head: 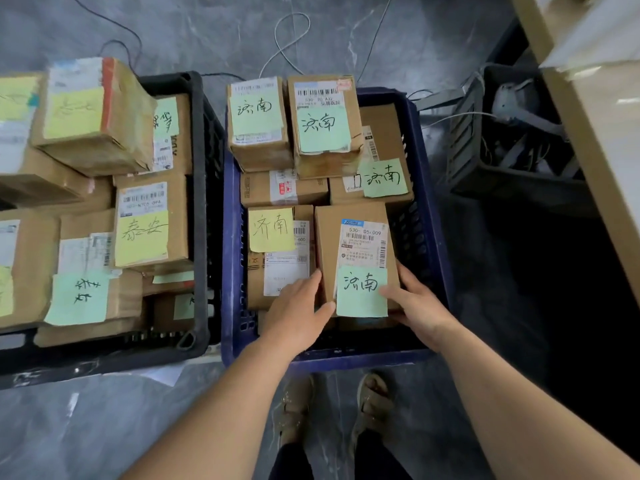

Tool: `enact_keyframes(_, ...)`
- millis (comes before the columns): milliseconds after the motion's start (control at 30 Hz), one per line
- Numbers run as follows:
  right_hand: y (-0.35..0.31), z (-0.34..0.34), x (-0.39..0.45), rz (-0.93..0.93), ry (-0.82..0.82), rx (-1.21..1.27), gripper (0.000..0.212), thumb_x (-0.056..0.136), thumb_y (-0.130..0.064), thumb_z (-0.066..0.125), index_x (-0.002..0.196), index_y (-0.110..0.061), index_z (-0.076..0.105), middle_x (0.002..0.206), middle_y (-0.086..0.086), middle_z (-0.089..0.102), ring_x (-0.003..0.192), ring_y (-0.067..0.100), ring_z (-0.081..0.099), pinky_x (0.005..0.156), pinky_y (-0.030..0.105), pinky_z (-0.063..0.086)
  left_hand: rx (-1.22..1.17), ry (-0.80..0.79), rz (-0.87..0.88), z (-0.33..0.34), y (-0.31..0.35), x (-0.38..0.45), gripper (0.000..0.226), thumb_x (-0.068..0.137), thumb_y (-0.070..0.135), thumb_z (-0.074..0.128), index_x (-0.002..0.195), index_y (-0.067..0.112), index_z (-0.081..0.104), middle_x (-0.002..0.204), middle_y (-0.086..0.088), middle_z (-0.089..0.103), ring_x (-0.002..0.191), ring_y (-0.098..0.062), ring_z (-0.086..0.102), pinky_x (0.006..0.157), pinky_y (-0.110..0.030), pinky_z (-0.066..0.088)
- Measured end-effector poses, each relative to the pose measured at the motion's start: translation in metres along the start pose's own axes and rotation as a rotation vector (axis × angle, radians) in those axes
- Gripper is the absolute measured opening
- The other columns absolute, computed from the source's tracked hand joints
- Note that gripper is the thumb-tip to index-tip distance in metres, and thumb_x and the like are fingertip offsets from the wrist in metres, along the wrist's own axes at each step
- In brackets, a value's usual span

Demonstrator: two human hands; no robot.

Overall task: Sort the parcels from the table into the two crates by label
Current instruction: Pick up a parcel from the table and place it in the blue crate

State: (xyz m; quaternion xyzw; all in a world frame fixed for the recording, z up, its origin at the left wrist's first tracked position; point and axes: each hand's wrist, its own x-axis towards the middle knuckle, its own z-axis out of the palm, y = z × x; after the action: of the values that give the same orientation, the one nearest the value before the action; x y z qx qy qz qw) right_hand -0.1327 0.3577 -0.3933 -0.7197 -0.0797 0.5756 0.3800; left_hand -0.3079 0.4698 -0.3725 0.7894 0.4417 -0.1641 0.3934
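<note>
Grey marbled floor bears both crates; each hand's grip, left and right, clasps a cardboard parcel.

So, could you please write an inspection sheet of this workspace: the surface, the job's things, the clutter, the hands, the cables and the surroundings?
Surface: grey floor; no table top seen.
Job's things: blue crate holds parcels with 济南 notes; black crate on its left holds parcels, one note reading 泰安. Held parcel has a green note, low in the blue crate.
Clutter: dark crate of grey parts, at right.
Hands: left hand and right hand grip the held parcel's sides.
Cables: white cable looped on the floor behind the crates; dark cable beside it.
Surroundings: large carton at right edge; person's sandalled feet below.
</note>
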Motion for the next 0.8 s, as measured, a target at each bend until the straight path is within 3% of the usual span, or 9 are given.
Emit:
enact_keyframes(133, -0.001, 0.009, 0.012, -0.007, 0.049, -0.077, 0.045, 0.1, -0.023, 0.052, 0.141, -0.039, 0.043, 0.128, -0.012, 0.061, 0.119, 0.015, 0.058, 0.104, 0.042, 0.047, 0.2, 0.046, 0.005, 0.005, 0.004, 0.011, 0.076, 0.099, 0.039, 0.044, 0.152, 0.027, -0.009, 0.143, -0.004, 0.036, 0.123, -0.02, 0.041, 0.096, -0.035, 0.043)
enact_keyframes(200, -0.002, 0.013, 0.017, 0.005, 0.065, -0.117, 0.041, 0.102, -0.02, 0.048, 0.141, -0.031, 0.044, 0.127, -0.008, 0.06, 0.11, 0.012, 0.057, 0.089, 0.028, 0.051, 0.304, 0.093, 0.014, 0.009, 0.004, 0.017, 0.078, 0.098, 0.039, 0.045, 0.152, 0.025, -0.01, 0.136, -0.007, 0.037, 0.113, -0.02, 0.046, 0.092, -0.034, 0.045)
enact_keyframes(267, -0.001, 0.015, 0.02, 0.004, 0.08, -0.153, 0.039, 0.102, -0.018, 0.048, 0.14, -0.027, 0.046, 0.123, -0.008, 0.059, 0.098, 0.007, 0.056, 0.071, 0.016, 0.046, 0.359, 0.124, 0.025, 0.012, 0.004, 0.021, 0.078, 0.097, 0.038, 0.045, 0.152, 0.025, -0.009, 0.131, -0.008, 0.037, 0.108, -0.02, 0.046, 0.09, -0.034, 0.044)
enact_keyframes(400, 0.0, 0.017, 0.023, 0.011, 0.116, -0.214, 0.038, 0.102, -0.018, 0.048, 0.139, -0.024, 0.046, 0.123, -0.007, 0.06, 0.09, 0.001, 0.055, 0.06, 0.011, 0.043, 0.351, 0.09, -0.018, 0.01, 0.008, 0.027, 0.073, 0.098, 0.038, 0.041, 0.153, 0.026, -0.006, 0.133, -0.008, 0.034, 0.111, -0.022, 0.044, 0.089, -0.036, 0.041)
enact_keyframes(600, -0.015, 0.025, -0.003, 0.033, 0.232, -0.419, 0.064, 0.099, -0.032, 0.052, 0.154, -0.024, 0.022, 0.138, 0.004, 0.054, 0.115, 0.02, 0.06, 0.088, 0.035, 0.055, 0.247, -0.053, -0.042, -0.014, 0.017, 0.014, 0.074, 0.097, 0.039, 0.045, 0.153, 0.026, -0.001, 0.144, -0.006, 0.029, 0.121, -0.024, 0.045, 0.091, -0.037, 0.045)
enact_keyframes(800, -0.025, 0.015, -0.078, -0.056, 0.359, -0.676, 0.051, 0.101, -0.031, 0.048, 0.149, -0.019, 0.036, 0.144, 0.008, 0.043, 0.121, 0.024, 0.052, 0.095, 0.032, 0.046, 0.245, 0.028, 0.063, -0.038, 0.029, -0.037, 0.063, 0.099, 0.039, 0.04, 0.153, 0.025, 0.011, 0.147, 0.0, 0.032, 0.131, -0.018, 0.037, 0.101, -0.036, 0.042)
